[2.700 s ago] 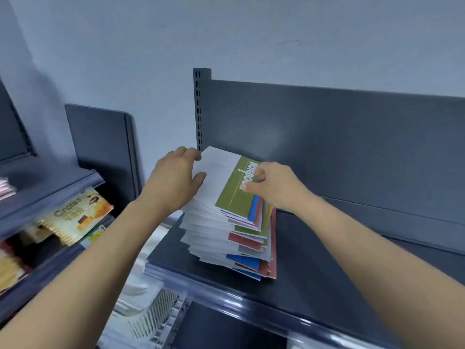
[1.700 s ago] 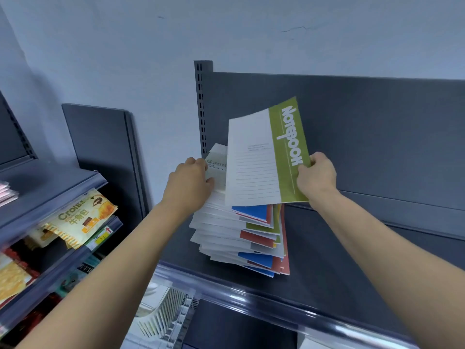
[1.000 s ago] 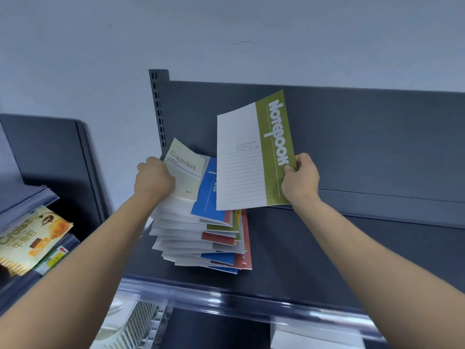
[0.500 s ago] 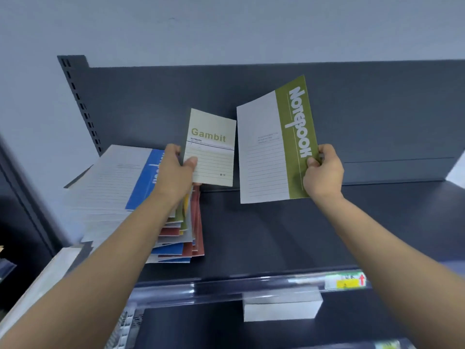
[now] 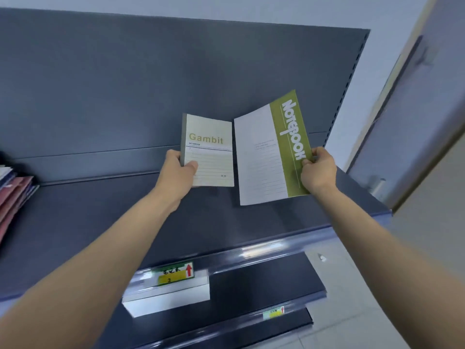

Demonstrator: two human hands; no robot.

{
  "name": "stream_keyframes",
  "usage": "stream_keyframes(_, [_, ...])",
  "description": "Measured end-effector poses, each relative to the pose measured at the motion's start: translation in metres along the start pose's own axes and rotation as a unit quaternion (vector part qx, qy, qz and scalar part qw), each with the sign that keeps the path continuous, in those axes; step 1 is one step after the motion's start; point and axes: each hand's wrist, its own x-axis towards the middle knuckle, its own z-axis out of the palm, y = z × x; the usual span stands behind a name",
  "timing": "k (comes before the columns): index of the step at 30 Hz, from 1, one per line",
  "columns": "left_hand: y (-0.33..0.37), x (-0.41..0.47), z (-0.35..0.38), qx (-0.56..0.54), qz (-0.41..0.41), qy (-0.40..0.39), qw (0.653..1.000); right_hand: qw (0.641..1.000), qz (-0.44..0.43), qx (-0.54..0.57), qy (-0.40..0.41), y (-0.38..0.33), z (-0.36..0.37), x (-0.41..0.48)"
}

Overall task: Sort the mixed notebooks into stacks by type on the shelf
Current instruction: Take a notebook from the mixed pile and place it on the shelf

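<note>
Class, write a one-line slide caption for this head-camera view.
Left hand holds a small Gambit notebook, right hand a larger green notebook, over a dark shelf.

Gambit notebook (image 5: 208, 152) left of Notebook-titled one (image 5: 271, 152), above shelf (image 5: 100, 217).

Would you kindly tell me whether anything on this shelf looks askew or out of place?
The notebook pile at the left end of the shelf is splayed and slanted, not squared. The Gambit notebook and green notebook look undamaged.

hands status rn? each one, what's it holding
Left hand: closed, gripping the small Gambit notebook by its lower left edge.
Right hand: closed, pinching the green-and-white notebook at its lower right edge.
</note>
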Motion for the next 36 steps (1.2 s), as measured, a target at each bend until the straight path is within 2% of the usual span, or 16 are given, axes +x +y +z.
stream_keyframes(7, [-0.011, -0.001, 0.093, 0.023, -0.086, 0.008, 0.996, 0.993, 0.061, -0.083, -0.065, 0.076, -0.052, 0.078])
stream_keyframes(12, [-0.018, 0.003, 0.129, 0.034, -0.119, 0.01, 0.992, 0.976, 0.088, -0.159, -0.118, 0.112, -0.061, 0.1])
stream_keyframes(17, [-0.023, 0.003, 0.148, 0.04, -0.137, 0.0, 0.99, 0.963, 0.115, -0.203, -0.136, 0.141, -0.057, 0.112])
stream_keyframes(23, [-0.031, 0.005, 0.153, 0.034, -0.145, 0.001, 0.989, 0.951, 0.12, -0.255, -0.124, 0.161, -0.051, 0.111])
stream_keyframes(33, [-0.031, 0.007, 0.152, 0.025, -0.14, 0.002, 0.99, 0.948, 0.111, -0.279, -0.109, 0.162, -0.049, 0.108])
stream_keyframes(36, [-0.032, 0.004, 0.149, 0.023, -0.14, 0.001, 0.99, 0.933, 0.099, -0.335, -0.091, 0.154, -0.048, 0.101])
